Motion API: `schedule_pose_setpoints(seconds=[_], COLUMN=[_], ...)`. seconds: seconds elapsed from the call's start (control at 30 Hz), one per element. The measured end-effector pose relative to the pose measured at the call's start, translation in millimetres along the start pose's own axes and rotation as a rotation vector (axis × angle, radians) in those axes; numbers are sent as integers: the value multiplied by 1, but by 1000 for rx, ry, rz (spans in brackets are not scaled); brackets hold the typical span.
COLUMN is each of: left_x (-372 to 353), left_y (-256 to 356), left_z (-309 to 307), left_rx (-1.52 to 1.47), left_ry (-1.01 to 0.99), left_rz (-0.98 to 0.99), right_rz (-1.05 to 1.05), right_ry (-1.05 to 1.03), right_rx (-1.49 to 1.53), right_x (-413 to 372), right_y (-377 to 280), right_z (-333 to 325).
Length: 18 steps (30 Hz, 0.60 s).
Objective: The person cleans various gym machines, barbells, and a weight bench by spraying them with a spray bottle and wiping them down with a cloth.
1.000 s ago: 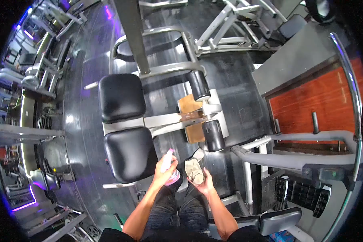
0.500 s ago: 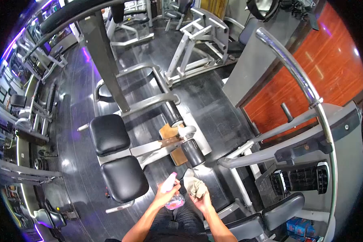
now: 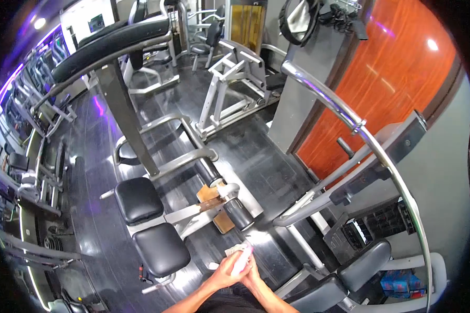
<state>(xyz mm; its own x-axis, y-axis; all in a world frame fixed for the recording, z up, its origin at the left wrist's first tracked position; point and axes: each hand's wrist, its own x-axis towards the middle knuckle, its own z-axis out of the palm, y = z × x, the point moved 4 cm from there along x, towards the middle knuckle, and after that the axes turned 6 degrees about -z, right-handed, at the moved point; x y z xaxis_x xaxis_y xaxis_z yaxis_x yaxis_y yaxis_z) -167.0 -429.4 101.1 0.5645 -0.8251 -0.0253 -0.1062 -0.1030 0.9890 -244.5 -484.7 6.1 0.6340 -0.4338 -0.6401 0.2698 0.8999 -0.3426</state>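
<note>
- Both hands have closed together since the earlier frame, now at 6 o'clock in the view.
- Left hand (image 3: 224, 271) has its fingers wrapped round the bottle (image 3: 242, 261), forearm angled up.
- Right hand (image 3: 254, 275) touches it at 3 o'clock; whether it grips I cannot tell.
- Seat (image 3: 161, 249) lies at 9 o'clock.

Dark glossy floor (image 3: 277, 161), light reflections on it. Standing on it, center: a grey-framed machine with two black seat pads (image 3: 161, 249), two black roller pads (image 3: 240, 214) and a wooden footplate (image 3: 209, 192) low by the rollers. Behind it, a light grey frame machine (image 3: 224, 88). At right, another machine's weight stack (image 3: 371, 224). Blue packs (image 3: 397, 284) on the floor bottom right.
</note>
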Motion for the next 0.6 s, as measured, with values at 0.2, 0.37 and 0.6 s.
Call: schedule_pose_setpoints(seconds=[0.2, 0.37, 0.6], left_x=[13, 39, 72], left_y=[10, 35, 73], left_z=[-8, -14, 17], left_rx=[-143, 38, -106], left_ry=[-37, -60, -432], left_rz=[12, 183, 12], right_rz=[-635, -651, -746], right_ry=[25, -217, -431], right_rx=[-549, -780, -801], right_x=[1, -16, -53], right_y=[-73, -146, -198], right_z=[18, 48, 100])
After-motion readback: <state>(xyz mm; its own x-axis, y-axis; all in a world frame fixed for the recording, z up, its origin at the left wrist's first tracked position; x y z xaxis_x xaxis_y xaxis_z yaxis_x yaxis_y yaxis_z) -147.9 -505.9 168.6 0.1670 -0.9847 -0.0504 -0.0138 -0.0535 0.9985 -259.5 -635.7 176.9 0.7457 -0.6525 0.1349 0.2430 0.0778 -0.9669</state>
